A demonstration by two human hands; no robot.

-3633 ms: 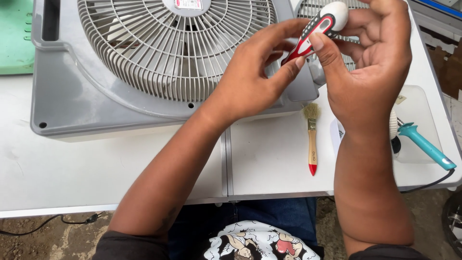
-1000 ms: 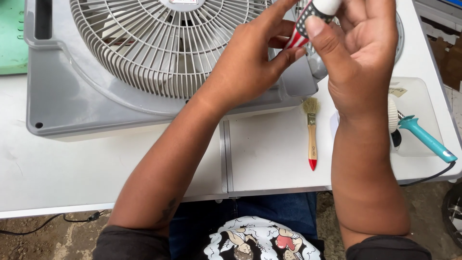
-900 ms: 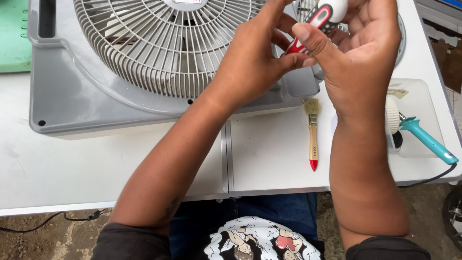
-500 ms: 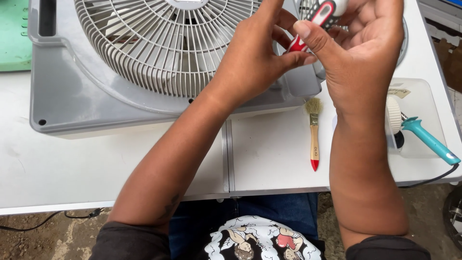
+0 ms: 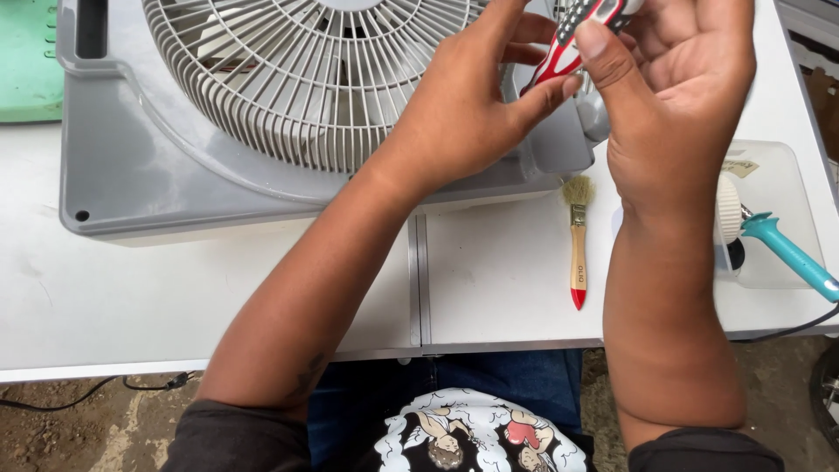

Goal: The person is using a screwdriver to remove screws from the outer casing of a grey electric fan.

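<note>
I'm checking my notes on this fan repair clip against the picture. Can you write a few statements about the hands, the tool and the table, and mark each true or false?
1. Both the left hand and the right hand grip the red, white and black tool handle. True.
2. The grey box fan stands upright on the floor. False: it lies flat on the white table.
3. A small paintbrush lies on the table between the forearms. True.
4. The paintbrush has a blue handle. False: it is wooden with a red tip.
5. The teal-handled tool is in the right hand. False: it rests at the table's right edge.
</note>
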